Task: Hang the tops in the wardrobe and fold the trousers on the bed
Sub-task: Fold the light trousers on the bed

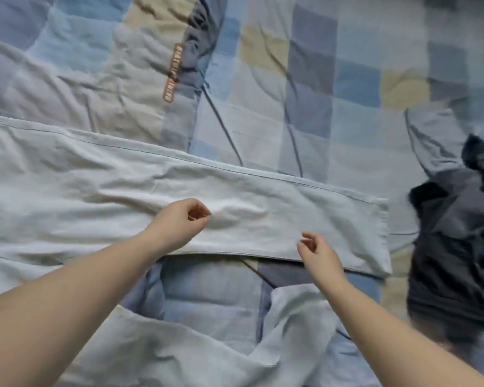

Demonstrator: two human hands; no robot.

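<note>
The pale trousers run off the left edge; the dark garment, perhaps a top, is blurred.

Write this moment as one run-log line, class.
stage: folding pale trousers on bed | left hand above cloth, fingers curled | right hand above lower edge | dark garment right, waiting

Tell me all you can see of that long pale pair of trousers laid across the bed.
The pale trousers look like light, washed-out blue-white woven cloth, softly creased. One leg lies flat across the checked quilt, from the left edge to a hemmed end at the right, with a stitched seam along its far edge. The other leg lies rumpled nearer the person. The left hand rests on the flat leg, fingers curled; the right hand is over its near edge. A dark garment lies beside the hem.
</note>
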